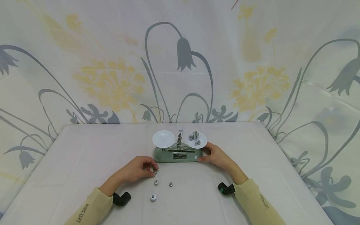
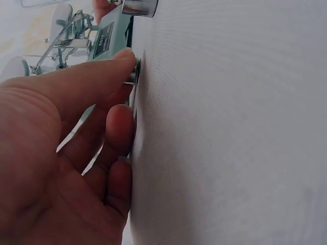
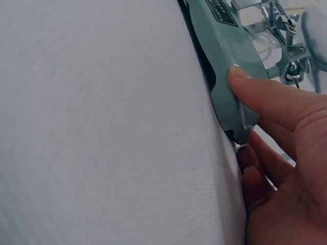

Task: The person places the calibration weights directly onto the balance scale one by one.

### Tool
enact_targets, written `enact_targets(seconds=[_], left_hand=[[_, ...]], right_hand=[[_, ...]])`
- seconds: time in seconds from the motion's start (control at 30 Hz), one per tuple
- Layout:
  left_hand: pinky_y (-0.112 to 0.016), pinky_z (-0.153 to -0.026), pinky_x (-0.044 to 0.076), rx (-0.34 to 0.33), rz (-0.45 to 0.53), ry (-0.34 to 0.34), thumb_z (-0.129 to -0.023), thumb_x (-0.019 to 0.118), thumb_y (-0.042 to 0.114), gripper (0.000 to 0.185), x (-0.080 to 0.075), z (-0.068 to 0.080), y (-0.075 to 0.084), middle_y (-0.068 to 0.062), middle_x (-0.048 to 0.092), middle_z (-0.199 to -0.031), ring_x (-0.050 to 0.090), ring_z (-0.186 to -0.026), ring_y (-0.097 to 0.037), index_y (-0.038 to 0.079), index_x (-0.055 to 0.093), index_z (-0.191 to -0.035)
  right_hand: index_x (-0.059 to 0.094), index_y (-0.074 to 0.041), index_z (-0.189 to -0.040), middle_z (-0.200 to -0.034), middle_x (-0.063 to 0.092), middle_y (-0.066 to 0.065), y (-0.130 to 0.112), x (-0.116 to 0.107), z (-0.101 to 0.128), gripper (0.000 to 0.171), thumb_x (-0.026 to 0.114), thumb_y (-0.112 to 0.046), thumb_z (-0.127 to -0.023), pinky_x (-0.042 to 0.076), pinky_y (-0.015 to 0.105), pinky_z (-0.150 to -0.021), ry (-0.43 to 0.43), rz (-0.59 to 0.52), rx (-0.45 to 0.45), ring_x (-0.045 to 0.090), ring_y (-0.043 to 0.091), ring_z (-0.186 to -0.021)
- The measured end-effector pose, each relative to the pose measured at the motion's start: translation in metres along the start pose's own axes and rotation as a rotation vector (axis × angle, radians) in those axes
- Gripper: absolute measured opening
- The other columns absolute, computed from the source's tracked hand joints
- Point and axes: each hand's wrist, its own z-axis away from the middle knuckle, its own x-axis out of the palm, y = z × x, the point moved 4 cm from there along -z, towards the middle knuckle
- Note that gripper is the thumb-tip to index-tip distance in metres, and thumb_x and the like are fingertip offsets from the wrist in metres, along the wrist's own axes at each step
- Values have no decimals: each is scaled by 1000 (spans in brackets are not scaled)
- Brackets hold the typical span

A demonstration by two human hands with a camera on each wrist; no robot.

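Observation:
A green balance scale [image 1: 178, 155] stands at the table's middle. Its left white pan [image 1: 163, 138] is bare, and its right pan [image 1: 203, 142] carries several small metal weights [image 1: 194, 136]. My left hand [image 1: 150, 168] pinches a small metal weight [image 1: 154, 170] that sits on the table just in front of the scale's left end. In the left wrist view the thumb [image 2: 92, 76] and fingers close on that weight [image 2: 134, 71]. My right hand [image 1: 204, 155] grips the right end of the scale. Its thumb [image 3: 255, 87] presses the front of the green base [image 3: 225, 66].
Three loose weights lie on the white cloth [image 1: 84, 156] between my forearms: one [image 1: 156, 182] close by the left hand, one [image 1: 170, 184] to its right, one [image 1: 153, 197] nearer me. A flowered sheet [image 1: 112, 78] hangs behind the table.

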Motion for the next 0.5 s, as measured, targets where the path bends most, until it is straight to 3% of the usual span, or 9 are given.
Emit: enact_targets(seconds=[0.33, 0.5], left_hand=[[-32, -82, 48, -4, -4, 21, -87, 77, 11, 19, -1, -1, -1, 3, 68, -102, 59, -92, -19, 13, 71, -105], [-28, -80, 48, 2, -28, -4, -86, 78, 9, 20, 1, -3, -3, 5, 67, -100, 58, -89, -15, 13, 72, -104]], right_hand=[[51, 3, -139, -145, 50, 18, -2, 0, 0, 71, 84, -9, -77, 29, 51, -115, 3, 9, -3, 38, 37, -140], [50, 10, -136, -143, 49, 25, -25, 0, 7, 66, 81, -1, -78, 29, 55, -113, 8, 18, -15, 37, 43, -138]])
